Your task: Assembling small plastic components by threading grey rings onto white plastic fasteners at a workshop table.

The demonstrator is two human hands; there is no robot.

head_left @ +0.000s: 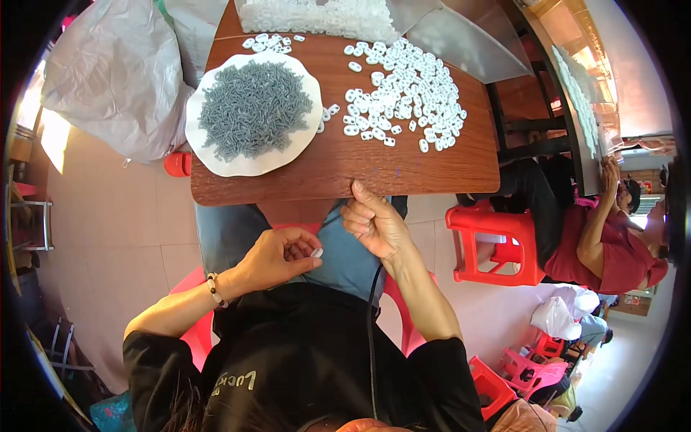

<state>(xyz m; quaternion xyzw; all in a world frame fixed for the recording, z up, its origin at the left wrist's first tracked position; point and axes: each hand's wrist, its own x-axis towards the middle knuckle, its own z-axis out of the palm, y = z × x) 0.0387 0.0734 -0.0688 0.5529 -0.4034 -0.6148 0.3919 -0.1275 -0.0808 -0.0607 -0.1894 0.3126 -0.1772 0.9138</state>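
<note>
My left hand (277, 253), with a beaded bracelet at its wrist, is closed over my lap. A small white oval plastic piece (317, 253) is pinched at its fingertips. My right hand (376, 220) is raised at the table's near edge, thumb and curled fingers pressed together. Anything held in it is too small or hidden to make out. Beyond my hands, a white wavy-rimmed plate (312, 133) carries a heap of small grey screw-like pieces (252, 108). To its right lies a loose pile of white two-holed oval pieces (421, 83).
The brown wooden table (345, 169) has rounded corners. Clear plastic packing with translucent pieces (317, 20) lies at its far side. A big white sack (115, 79) stands left. At right, a red stool (497, 241) is near a seated person in a red shirt (612, 241).
</note>
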